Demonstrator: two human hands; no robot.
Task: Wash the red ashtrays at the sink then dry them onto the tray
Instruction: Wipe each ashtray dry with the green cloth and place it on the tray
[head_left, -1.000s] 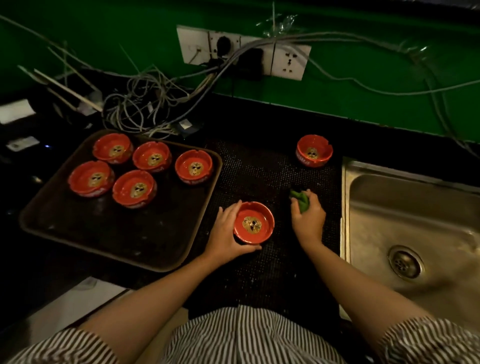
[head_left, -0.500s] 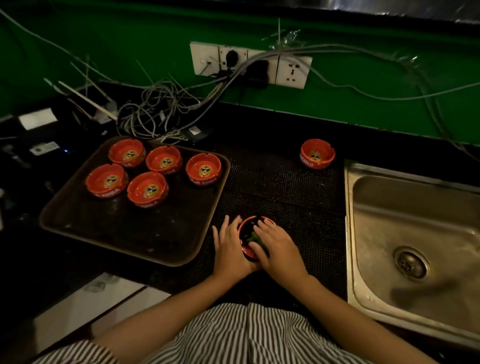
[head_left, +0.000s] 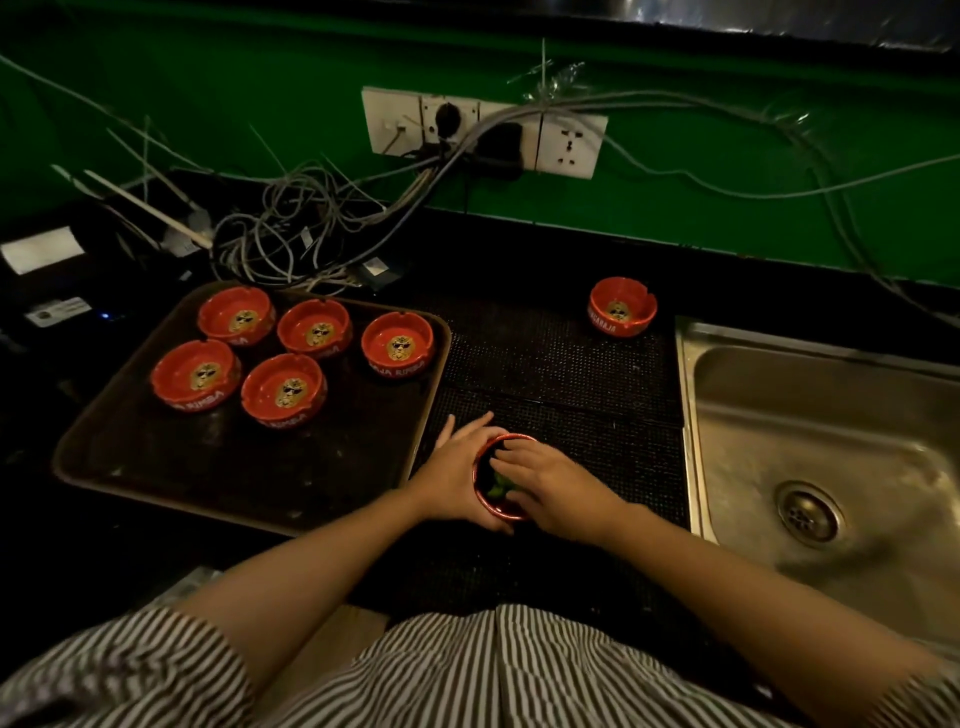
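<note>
Nearest the camera I see a striped shirt (head_left: 467, 670) and two bare forearms reaching forward over the dark table (head_left: 545, 270). Just beyond, on a black mesh mat (head_left: 561, 374), my left hand (head_left: 457, 478) cups the near-left wall of a red ashtray (head_left: 501, 512), its grip curled round the rim with the thumb under the near edge and two fingers lying straight past the far side. My right hand (head_left: 550, 486) lies over the bowl's mouth, fingers bent down inside it and pressing a green cloth (head_left: 497, 484) against the interior; this grip is narrow and closed on the cloth, most of which is hidden under the fingers. The held ashtray stands between the tray and the sink, apart from both.

To the left, a brown tray (head_left: 171, 483) rests on the table and carries five red ashtrays (head_left: 283, 389) in its far half, two in front and three behind, all upright, each with a gold face emblem. To the right, the steel sink (head_left: 831, 457) shows its drain. Farther back, one more upright ashtray (head_left: 622, 306) sits alone at the mat's far right corner, near the sink's far-left corner. Behind everything, tangled grey cables (head_left: 291, 239) run up to white wall sockets (head_left: 483, 132) on a green wall (head_left: 727, 197)
</note>
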